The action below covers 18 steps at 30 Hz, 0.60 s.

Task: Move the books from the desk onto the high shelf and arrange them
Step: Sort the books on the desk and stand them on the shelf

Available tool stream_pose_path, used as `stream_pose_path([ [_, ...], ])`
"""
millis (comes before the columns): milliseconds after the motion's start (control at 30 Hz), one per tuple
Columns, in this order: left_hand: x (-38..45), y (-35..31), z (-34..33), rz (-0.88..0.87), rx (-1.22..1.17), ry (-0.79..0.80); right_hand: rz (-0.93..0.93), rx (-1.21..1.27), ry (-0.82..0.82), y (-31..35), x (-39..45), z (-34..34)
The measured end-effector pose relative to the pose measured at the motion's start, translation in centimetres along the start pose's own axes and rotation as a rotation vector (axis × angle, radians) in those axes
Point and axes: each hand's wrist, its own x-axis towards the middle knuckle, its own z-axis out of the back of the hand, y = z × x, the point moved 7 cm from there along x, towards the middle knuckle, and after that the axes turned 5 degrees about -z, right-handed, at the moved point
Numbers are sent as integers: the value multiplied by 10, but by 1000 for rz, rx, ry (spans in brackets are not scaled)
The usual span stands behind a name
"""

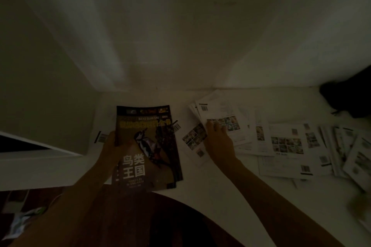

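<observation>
From the head camera, in dim light, your left hand (112, 146) grips a dark book (147, 146) by its left edge, thumb on the cover, fingers curled underneath. The cover shows a woodpecker and large white characters. More thin books seem to lie stacked under it, their edges peeking out at the right and bottom. The stack sits over the near left part of the white worktop (210, 186), just right of a white side panel (46, 106).

Your right hand (217, 140) lies to the right of that book, apart from it, palm down with fingers stretched forward onto a white booklet (222, 118) bearing a grid of small photos. You cannot tell whether the fingertips pinch a page or only press on it.

Further right, a loose spread of white booklets (291, 142) overlaps across the worktop, reaching the right edge. A dark object (349, 96), too blurred to name, sits at the far right by the wall (180, 26).
</observation>
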Motion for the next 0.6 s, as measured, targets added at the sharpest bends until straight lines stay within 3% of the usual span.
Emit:
stream_pose_path([
  [167, 3, -4, -13, -35, -7, 58, 23, 516, -281, -18, -29, 75],
  [267, 3, -16, -16, -109, 69, -11, 56, 771, -429, -27, -48, 107],
  [333, 8, -17, -15, -141, 117, -77, 30, 1097, -320, -27, -51, 107],
  [433, 6, -36, -33, -146, -47, 59, -118, 1678, 88, -7, -52, 79],
  [533, -4, -48, -54, -5, -223, 220, -204, 1811, 318, 13, -57, 54],
  [600, -5, -46, -59, 18, -250, 287, -238, 1849, 367, 20, -57, 42],
])
